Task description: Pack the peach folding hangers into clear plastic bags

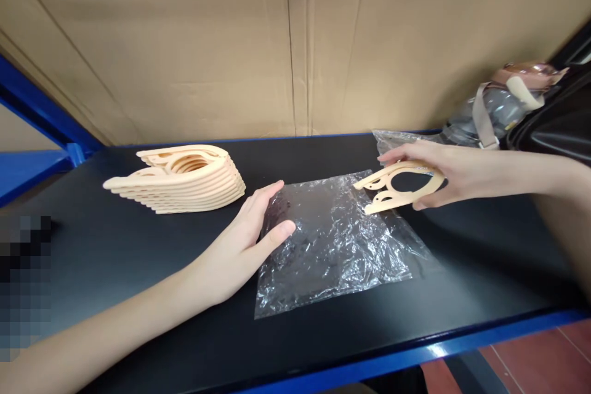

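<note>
My right hand (427, 175) grips a cream plastic folding hanger (392, 202) by its rounded end, its two arms pointing left over a clear plastic bag (323, 246). The bag lies flat and crinkled on the black tabletop. At the bag's left edge rests my left hand (247, 243), thumb and fingers spread, with nothing in its grasp. Left of that hand is a neat stack of matching cream folding hangers (198, 181), nested one on another.
A tall cardboard sheet (184, 43) stands behind the black table (194, 345), which has a blue front edge. At the back right are another clear plastic bag (397, 138), a transparent bottle with a strap (501, 111) and a black object (561, 111). A blue frame (41, 111) rises at left.
</note>
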Action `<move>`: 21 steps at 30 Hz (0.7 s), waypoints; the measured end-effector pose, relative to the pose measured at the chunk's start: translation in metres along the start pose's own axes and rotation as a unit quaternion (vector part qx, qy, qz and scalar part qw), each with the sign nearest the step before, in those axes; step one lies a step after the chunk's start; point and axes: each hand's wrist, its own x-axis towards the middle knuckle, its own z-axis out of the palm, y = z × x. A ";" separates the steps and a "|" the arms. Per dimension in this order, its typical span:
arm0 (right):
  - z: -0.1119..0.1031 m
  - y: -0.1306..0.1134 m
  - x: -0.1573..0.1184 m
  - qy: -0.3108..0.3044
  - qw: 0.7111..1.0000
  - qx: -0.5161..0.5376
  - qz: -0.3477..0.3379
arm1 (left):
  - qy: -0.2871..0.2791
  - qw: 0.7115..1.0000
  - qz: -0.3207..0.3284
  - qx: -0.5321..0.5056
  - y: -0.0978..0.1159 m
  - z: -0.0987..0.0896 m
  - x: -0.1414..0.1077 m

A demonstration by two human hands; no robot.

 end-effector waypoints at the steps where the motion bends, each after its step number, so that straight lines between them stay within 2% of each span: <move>1: 0.003 -0.005 0.003 -0.002 1.000 0.013 -0.005 | 0.000 1.000 0.002 -0.001 -0.001 0.000 0.000; 9: 0.030 -0.037 0.026 0.029 0.997 0.068 -0.020 | 0.004 1.000 0.009 0.009 0.001 -0.001 0.000; 15: 0.045 -0.040 0.032 0.040 0.994 0.094 -0.039 | 0.002 1.000 0.009 0.023 0.003 -0.002 0.000; 21: 0.039 -0.031 0.028 0.030 0.996 0.073 -0.041 | 0.004 0.999 0.008 0.030 0.001 -0.001 0.000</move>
